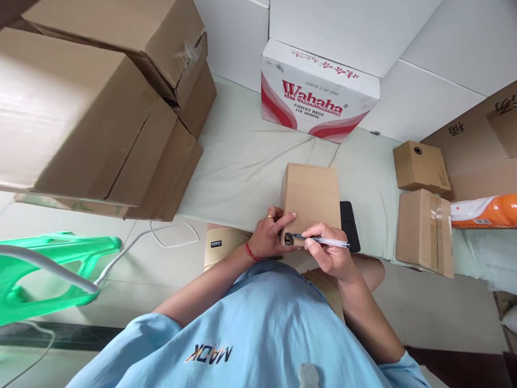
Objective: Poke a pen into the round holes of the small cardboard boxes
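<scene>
A brown cardboard box (312, 194) lies before me at the near edge of the cloth-covered surface. My left hand (270, 236) grips its near left corner, with the thumb on top and the other fingers along the side. In my right hand (329, 252) is a clear-barrelled pen (328, 241), pinched between thumb and fingers. Its tip points left, at a dark, blackened patch (288, 238) on the box's near left corner. Whether the tip touches the patch I cannot tell. A black flat object (349, 226), perhaps a phone, lies right of the box, partly covered.
Large cardboard boxes (92, 113) are stacked at the left. A white and red Wahaha carton (319, 91) stands at the back against the wall. Small boxes (420, 231) and an orange bottle (484, 210) sit at the right. A green plastic stool (81, 275) is at the lower left.
</scene>
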{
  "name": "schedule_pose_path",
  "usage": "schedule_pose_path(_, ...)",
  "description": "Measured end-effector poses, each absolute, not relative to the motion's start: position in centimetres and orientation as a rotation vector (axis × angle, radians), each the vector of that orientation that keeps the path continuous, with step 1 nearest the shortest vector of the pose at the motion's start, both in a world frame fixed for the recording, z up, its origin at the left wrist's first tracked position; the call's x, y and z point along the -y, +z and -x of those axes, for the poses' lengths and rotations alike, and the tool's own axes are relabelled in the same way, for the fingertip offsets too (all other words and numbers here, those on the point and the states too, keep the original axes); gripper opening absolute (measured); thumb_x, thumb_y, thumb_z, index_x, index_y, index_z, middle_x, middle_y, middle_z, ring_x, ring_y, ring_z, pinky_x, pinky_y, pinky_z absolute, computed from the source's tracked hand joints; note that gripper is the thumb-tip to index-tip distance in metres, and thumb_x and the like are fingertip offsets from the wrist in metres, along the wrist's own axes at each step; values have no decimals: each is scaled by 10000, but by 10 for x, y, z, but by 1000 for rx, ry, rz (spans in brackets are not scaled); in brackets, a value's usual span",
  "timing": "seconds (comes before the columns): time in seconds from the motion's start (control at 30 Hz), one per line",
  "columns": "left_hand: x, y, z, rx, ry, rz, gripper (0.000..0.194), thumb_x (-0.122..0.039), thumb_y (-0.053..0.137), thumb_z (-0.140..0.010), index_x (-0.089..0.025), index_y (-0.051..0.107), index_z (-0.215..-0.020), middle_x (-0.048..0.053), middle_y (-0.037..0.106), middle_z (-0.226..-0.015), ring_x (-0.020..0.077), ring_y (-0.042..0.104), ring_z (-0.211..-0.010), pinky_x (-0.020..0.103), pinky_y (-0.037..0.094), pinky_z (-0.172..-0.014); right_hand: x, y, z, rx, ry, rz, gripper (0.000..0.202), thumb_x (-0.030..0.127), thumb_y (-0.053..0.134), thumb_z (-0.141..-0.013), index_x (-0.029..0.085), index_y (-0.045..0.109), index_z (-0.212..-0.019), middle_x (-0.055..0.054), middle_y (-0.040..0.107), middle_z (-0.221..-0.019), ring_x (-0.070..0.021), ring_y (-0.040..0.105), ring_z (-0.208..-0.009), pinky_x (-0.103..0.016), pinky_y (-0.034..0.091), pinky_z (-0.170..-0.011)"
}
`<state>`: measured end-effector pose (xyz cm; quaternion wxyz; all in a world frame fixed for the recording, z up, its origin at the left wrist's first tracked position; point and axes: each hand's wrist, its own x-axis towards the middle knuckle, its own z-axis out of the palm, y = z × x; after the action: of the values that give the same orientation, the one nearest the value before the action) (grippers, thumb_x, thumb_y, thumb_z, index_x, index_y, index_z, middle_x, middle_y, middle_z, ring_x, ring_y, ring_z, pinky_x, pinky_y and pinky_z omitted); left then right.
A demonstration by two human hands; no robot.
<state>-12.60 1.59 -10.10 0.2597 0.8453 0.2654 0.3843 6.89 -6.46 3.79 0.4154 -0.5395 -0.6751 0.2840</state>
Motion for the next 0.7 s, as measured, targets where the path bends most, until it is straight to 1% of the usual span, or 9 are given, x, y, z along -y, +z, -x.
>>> schedule_pose_path(0.1, -16, -100, 126, -705, 1067, -2299, 975, -747, 796, -835, -274, 421, -1601, 93, 500, -1162, 261, 642, -1041, 333, 589, -732, 64, 39, -69, 1710, 741, 1352, 64, 238, 620, -1011, 263, 678, -1002, 35, 719, -740, -139, 669, -621, -276, 507, -636)
schedule_pose_path(0.2, -16, -100, 125, -710, 1082, -2307, 973, -750, 791, -836, -270, 428, -1601, 88, 503, -1134, 270, 642, -1044, 330, 580, -717, 63, 40, -68, 1736, 735, 1350, 65, 235, 621, -1017, 266, 678, -1010, 30, 746, -759, -144, 698, -641, -279, 529, -656)
schedule_pose_path(0.37, -16, -101, 125, -705, 1091, -2298, 957, -749, 786, -841, -265, 446, -1593, 89, 507, -1132, 260, 641, -1038, 326, 580, -726, 61, 41, -68, 1755, 729, 1342, 62, 237, 628, -1020, 267, 682, -1021, 27, 758, -761, -144, 707, -636, -275, 541, -651)
schedule_pose_path(0.57, -15, -102, 123, -746, 1063, -2300, 975, -765, 824, -796, -267, 480, -1560, 85, 513, -1123, 258, 635, -1033, 318, 580, -706, 60, 42, -66, 1748, 763, 1331, 58, 244, 642, -1023, 269, 691, -1041, 22, 778, -780, -150, 733, -667, -275, 562, -673)
schedule_pose_path(0.7, -15, -101, 123, -725, 1098, -2317, 962, -754, 806, -825, -264, 455, -1574, 89, 527, -1119, 257, 631, -1023, 317, 575, -710, 59, 41, -66, 1753, 747, 1336, 56, 241, 642, -1020, 268, 690, -1031, 26, 774, -775, -145, 731, -663, -269, 560, -667)
